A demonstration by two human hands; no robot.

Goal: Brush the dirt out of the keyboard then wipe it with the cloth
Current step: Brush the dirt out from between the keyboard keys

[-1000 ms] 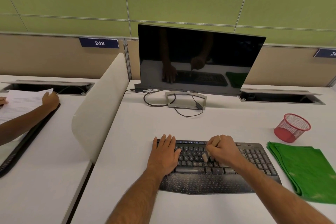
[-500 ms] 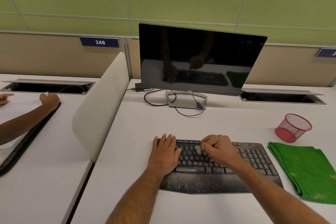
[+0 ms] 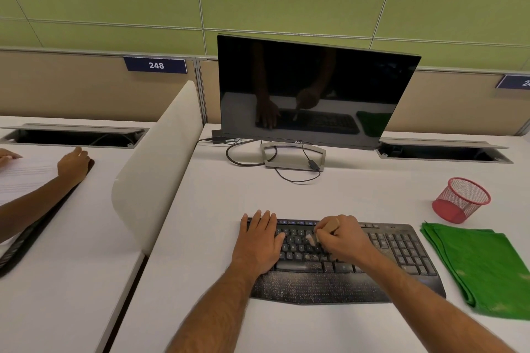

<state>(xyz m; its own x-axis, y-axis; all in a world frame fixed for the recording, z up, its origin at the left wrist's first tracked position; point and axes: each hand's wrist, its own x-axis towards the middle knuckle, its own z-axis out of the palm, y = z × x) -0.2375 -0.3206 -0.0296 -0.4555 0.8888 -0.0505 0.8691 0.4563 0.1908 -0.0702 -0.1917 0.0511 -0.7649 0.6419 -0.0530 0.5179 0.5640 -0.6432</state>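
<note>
While gripped by the right hand (image 3: 342,239), brush (image 3: 311,239) touches keyboard (image 3: 395,249).

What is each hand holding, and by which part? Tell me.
The right hand grips a small brush by its wooden handle; the bristles point down at the keys. The left hand holds nothing and rests flat on the keyboard.

The white desk (image 3: 358,195) carries keyboard (image 3: 401,249), green cloth (image 3: 481,266), red mesh cup (image 3: 460,200) and monitor (image 3: 315,89).
</note>
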